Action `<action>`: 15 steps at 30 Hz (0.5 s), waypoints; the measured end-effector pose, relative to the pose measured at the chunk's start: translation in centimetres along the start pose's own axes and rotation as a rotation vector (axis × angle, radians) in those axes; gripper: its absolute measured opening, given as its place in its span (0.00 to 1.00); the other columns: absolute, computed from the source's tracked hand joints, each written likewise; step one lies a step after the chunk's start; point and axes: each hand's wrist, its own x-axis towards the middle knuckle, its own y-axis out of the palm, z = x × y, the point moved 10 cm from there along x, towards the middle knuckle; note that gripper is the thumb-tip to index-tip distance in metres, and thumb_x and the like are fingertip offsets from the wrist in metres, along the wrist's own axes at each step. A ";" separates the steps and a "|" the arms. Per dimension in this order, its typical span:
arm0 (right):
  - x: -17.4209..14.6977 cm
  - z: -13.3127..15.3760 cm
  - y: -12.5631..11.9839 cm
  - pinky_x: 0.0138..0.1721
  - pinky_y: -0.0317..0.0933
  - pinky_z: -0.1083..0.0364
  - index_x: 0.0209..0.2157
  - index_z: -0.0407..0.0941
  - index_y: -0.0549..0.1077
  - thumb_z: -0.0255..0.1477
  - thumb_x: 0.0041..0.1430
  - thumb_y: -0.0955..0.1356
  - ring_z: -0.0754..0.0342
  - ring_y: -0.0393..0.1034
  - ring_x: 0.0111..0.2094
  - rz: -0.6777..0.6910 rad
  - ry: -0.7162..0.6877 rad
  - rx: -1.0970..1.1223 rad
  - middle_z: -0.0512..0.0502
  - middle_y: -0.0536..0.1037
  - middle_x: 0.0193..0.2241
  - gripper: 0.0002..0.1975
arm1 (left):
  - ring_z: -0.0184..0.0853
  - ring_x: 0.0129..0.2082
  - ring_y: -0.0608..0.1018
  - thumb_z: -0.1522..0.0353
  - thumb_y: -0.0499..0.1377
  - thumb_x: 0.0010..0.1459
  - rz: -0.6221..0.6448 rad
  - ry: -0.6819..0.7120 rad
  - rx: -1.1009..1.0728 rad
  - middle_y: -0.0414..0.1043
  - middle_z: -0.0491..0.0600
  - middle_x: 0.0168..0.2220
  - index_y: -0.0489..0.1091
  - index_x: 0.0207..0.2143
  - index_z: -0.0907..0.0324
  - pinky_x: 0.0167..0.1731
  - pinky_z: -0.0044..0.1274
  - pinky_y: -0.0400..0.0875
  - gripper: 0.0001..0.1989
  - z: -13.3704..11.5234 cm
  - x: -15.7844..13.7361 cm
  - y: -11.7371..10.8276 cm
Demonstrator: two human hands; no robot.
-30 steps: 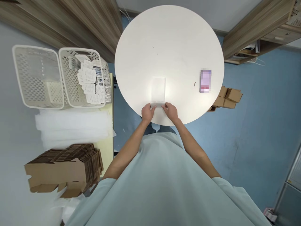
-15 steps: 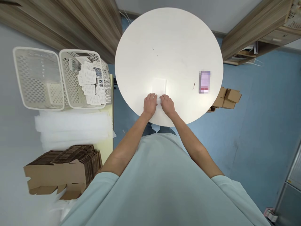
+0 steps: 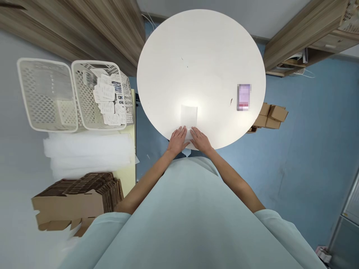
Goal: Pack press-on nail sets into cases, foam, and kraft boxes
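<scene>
Both hands flatten the near end of a white sheet at the table's edge

On the round table (image 3: 202, 45), a white, slightly translucent sheet (image 3: 189, 116) lies flat just inside the edge closest to the wearer's body. The left hand (image 3: 177, 141) and the right hand (image 3: 201, 141) rest palm-down on its near end, fingers extended and thumbs turned inward. Neither is clenched, and neither seems to grasp the sheet; they appear to press or smooth it.

As far as this shows, the sheet is laid out, with its far part smooth towards the table's middle. Handling of its near end looks unfinished, since both hands are on it. Whether that end is folded, and whether anything lies inside, cannot be told under the fingers and glare.

Towards the table's right edge lies a pixelated pinkish rectangle (image 3: 243, 98), well apart from the hands. To the table's left stand a basket (image 3: 128, 102) of white packets (image 3: 105, 92), a second basket (image 3: 26, 99), white soft sheeting (image 3: 89, 145) and a stack of flattened cartons (image 3: 70, 207), none of them touched. Brown boxes (image 3: 276, 113) sit beyond its right edge.
</scene>
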 end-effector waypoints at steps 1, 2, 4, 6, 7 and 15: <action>-0.4 0.1 0.2 0.73 0.59 0.40 0.74 0.38 0.60 0.28 0.75 0.63 0.40 0.52 0.77 0.008 -0.009 0.008 0.30 0.60 0.75 0.30 | 0.50 0.79 0.53 0.63 0.56 0.70 0.014 0.002 -0.007 0.50 0.58 0.79 0.54 0.77 0.64 0.76 0.42 0.47 0.37 0.0 -0.4 0.4; -0.7 0.1 0.2 0.73 0.59 0.40 0.75 0.38 0.60 0.29 0.76 0.62 0.40 0.52 0.77 0.015 -0.016 0.018 0.30 0.59 0.76 0.30 | 0.50 0.79 0.53 0.64 0.56 0.70 0.025 -0.006 -0.016 0.50 0.57 0.79 0.54 0.77 0.63 0.75 0.42 0.49 0.37 0.1 -0.6 0.6; -1.0 -0.1 0.0 0.73 0.59 0.39 0.75 0.39 0.59 0.32 0.77 0.62 0.41 0.52 0.77 0.028 -0.027 0.044 0.32 0.58 0.76 0.30 | 0.51 0.78 0.56 0.66 0.55 0.70 0.024 -0.047 -0.045 0.53 0.56 0.78 0.55 0.77 0.60 0.73 0.44 0.53 0.35 0.5 -0.8 0.6; -0.9 -0.4 -0.3 0.73 0.59 0.39 0.75 0.40 0.60 0.35 0.78 0.62 0.41 0.53 0.77 0.039 -0.033 0.075 0.34 0.58 0.76 0.30 | 0.52 0.76 0.59 0.66 0.55 0.71 0.007 -0.088 -0.078 0.56 0.55 0.77 0.58 0.76 0.58 0.71 0.44 0.57 0.33 1.1 -0.7 0.1; -0.7 -0.6 -0.5 0.73 0.60 0.40 0.74 0.41 0.61 0.37 0.78 0.62 0.41 0.54 0.77 0.042 -0.032 0.091 0.34 0.59 0.76 0.30 | 0.53 0.75 0.61 0.66 0.55 0.71 -0.003 -0.099 -0.092 0.58 0.54 0.76 0.60 0.75 0.57 0.70 0.45 0.58 0.32 1.2 -0.6 -0.2; 1.6 -3.4 -2.4 0.59 0.73 0.45 0.67 0.49 0.70 0.41 0.80 0.59 0.44 0.76 0.60 -0.049 0.240 0.246 0.41 0.77 0.64 0.22 | 0.52 0.58 0.74 0.59 0.56 0.74 -0.039 -0.201 -0.179 0.80 0.58 0.55 0.76 0.58 0.57 0.57 0.39 0.68 0.19 3.1 2.7 -2.7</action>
